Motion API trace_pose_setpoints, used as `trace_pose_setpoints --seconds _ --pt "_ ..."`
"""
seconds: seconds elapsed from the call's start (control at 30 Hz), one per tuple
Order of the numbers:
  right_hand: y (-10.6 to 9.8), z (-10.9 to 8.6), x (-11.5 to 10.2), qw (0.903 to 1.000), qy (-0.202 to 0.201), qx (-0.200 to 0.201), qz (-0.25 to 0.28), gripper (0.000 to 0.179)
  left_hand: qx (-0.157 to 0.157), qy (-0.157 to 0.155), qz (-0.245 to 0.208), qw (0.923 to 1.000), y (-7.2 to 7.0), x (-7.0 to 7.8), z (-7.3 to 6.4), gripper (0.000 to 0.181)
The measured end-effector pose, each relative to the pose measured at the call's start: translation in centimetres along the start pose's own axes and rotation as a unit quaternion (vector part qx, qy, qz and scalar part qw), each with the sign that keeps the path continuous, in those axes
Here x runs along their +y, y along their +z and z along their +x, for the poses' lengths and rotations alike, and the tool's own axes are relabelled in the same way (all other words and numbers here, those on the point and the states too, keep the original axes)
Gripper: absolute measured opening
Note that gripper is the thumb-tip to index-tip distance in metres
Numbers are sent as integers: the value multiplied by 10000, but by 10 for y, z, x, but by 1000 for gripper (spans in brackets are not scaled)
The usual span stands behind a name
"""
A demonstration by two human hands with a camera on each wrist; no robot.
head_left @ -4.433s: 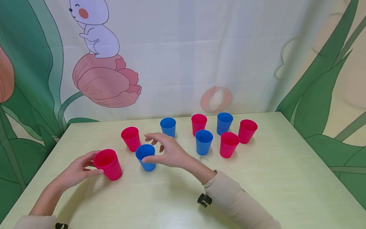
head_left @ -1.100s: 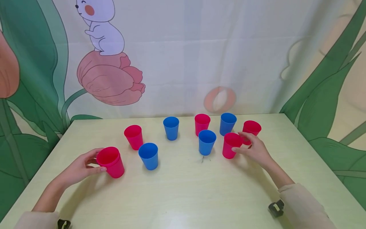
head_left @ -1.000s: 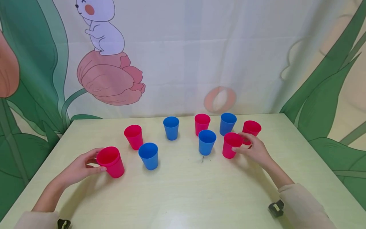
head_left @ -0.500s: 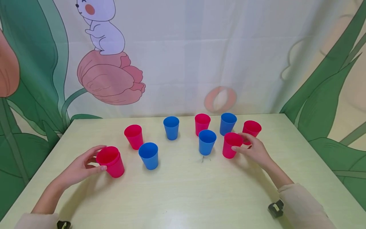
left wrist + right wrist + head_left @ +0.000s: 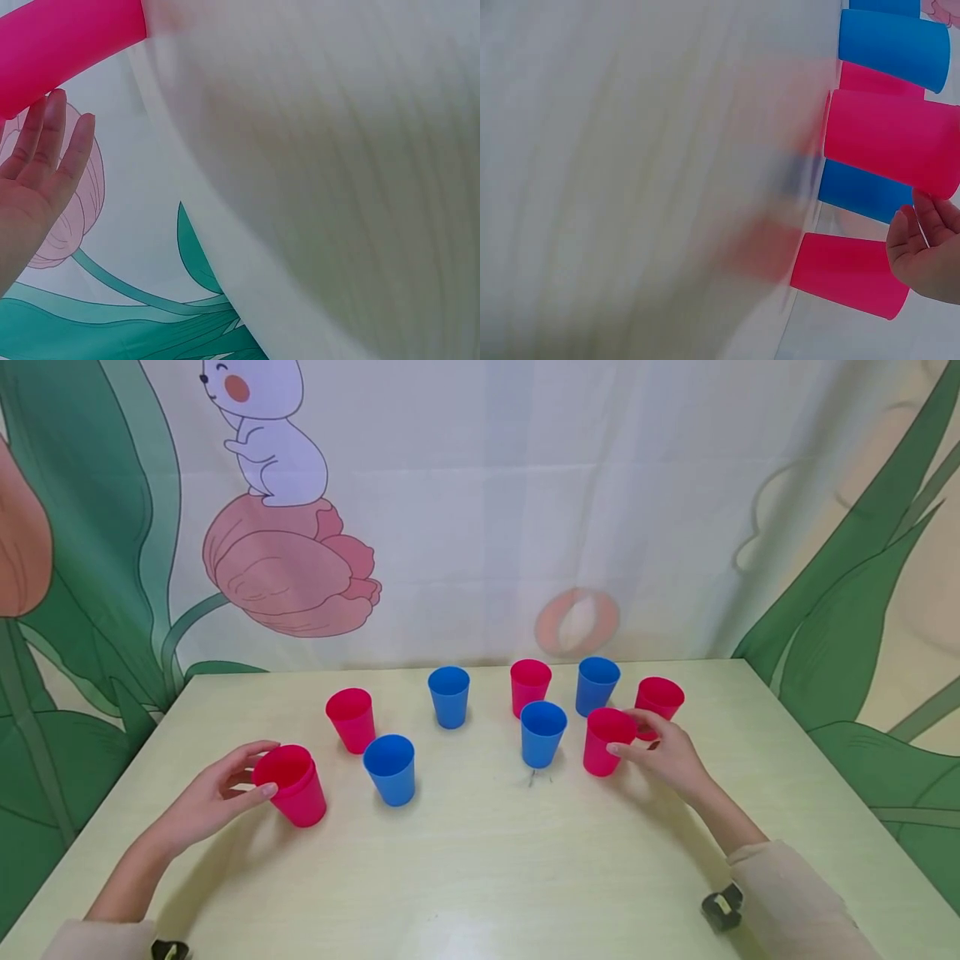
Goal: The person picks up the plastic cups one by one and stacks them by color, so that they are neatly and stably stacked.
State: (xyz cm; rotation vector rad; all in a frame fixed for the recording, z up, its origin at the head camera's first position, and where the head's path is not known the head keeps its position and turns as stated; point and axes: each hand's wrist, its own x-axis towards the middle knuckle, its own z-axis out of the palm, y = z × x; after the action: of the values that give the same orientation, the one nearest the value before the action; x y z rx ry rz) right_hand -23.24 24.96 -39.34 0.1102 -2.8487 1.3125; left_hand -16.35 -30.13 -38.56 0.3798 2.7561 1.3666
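Note:
At the left of the table, my left hand (image 5: 206,797) holds a pair of nested red cups (image 5: 302,797) from their left side. Its thumb lies at the front near the rim and its fingers reach behind. The left wrist view shows fairly straight fingers (image 5: 51,139) by the wall of a red cup (image 5: 67,52). On the right, my right hand (image 5: 667,758) pinches an upright red cup (image 5: 600,754) near its rim, thumb in front and fingers behind. Another red cup (image 5: 660,695) stands just behind that hand, partly hidden.
A blue cup (image 5: 390,772) and a red cup (image 5: 352,722) stand right of the nested pair. Further back are blue cups (image 5: 450,700) (image 5: 542,739) (image 5: 596,689) and a red cup (image 5: 530,687). A printed curtain (image 5: 435,527) hangs behind the table.
Over the last second, my left thumb and fingers have shifted slightly upward on the nested cups. Earlier, my right hand moved from the left blue cup to the right red cup.

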Motion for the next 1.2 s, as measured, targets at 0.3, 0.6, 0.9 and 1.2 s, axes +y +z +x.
trace_pose_setpoints --seconds 0.3,0.6,0.9,1.2 --pt "-3 -4 -11 9998 -186 105 47 78 50 75 -7 10000 1 -1 1 58" --pt "-4 -11 -28 9994 -324 104 68 76 47 75 -34 10000 2 -1 0 58" --pt "-2 -17 -47 9982 -594 13 -21 75 76 47 -112 9999 3 0 0 59" --pt "6 -22 -63 9952 -951 -50 220 68 63 54 -105 9999 3 -1 0 59"
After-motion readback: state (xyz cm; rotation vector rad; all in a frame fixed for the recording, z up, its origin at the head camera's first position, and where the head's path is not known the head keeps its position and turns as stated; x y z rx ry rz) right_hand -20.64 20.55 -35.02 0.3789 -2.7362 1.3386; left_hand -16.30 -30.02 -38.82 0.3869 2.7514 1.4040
